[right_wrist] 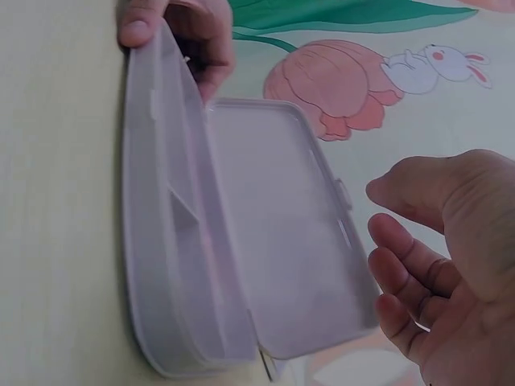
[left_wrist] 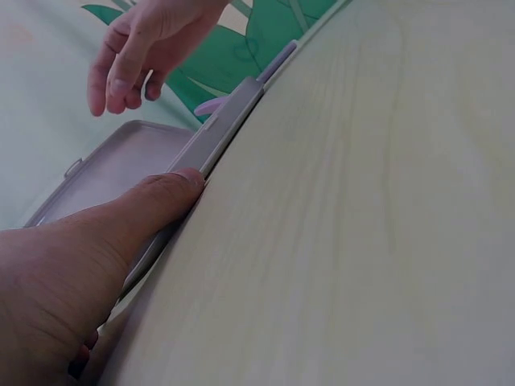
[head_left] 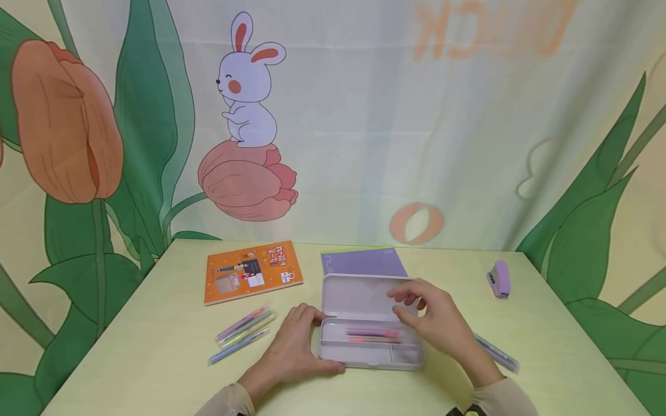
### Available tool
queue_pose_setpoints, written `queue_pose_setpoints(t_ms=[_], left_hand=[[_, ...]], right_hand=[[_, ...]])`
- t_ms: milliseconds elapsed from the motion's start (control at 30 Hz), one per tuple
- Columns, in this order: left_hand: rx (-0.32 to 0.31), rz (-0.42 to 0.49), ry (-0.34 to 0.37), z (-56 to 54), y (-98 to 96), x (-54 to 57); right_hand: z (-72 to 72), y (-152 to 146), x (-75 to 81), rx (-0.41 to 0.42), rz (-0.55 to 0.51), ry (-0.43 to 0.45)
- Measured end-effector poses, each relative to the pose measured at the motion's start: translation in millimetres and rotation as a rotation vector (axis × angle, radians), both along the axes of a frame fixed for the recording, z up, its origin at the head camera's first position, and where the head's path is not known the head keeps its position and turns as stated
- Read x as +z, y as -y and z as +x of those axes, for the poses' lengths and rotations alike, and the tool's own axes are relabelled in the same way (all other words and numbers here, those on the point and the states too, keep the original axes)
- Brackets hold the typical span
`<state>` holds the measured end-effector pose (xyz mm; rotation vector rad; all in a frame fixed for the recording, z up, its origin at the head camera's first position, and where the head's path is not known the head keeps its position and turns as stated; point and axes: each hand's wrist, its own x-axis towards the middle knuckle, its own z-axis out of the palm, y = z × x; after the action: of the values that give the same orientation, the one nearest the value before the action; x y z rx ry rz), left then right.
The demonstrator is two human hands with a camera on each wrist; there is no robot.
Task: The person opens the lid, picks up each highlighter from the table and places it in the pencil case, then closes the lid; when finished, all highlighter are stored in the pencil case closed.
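Note:
A pale grey pencil case lies on the table with its lid tipped back. Inside, a pink pen and an orange-brown one rest in the rear compartment; a divider splits the front. My left hand grips the case's left end, thumb along the front edge and fingers toward the back, as the left wrist view also shows the thumb pressing the side. Above the right part of the case hovers my right hand, fingers loosely bent, holding nothing; the right wrist view shows space between it and the lid.
Several pens lie left of the case, and blue-grey pens lie right of it, partly behind my right forearm. An orange book, a purple notebook and a purple stapler sit farther back. A printed curtain hangs behind.

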<state>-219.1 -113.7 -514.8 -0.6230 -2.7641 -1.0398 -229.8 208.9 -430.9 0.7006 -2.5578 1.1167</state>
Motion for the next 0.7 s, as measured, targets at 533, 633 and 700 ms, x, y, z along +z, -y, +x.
queue_pose_setpoints(t_ms=[533, 633, 700], left_hand=[[-0.001, -0.004, -0.016, 0.8, -1.2, 1.0], [0.001, -0.003, -0.014, 0.3, -0.8, 0.6], [0.005, 0.002, -0.001, 0.0, -0.8, 0.4]], right_hand=[[10.2, -84, 19.3, -0.223, 0.002, -0.032], [12.7, -99, 17.7, -0.250, 0.008, -0.032], [14.7, -108, 15.3, -0.268, 0.014, -0.027]])
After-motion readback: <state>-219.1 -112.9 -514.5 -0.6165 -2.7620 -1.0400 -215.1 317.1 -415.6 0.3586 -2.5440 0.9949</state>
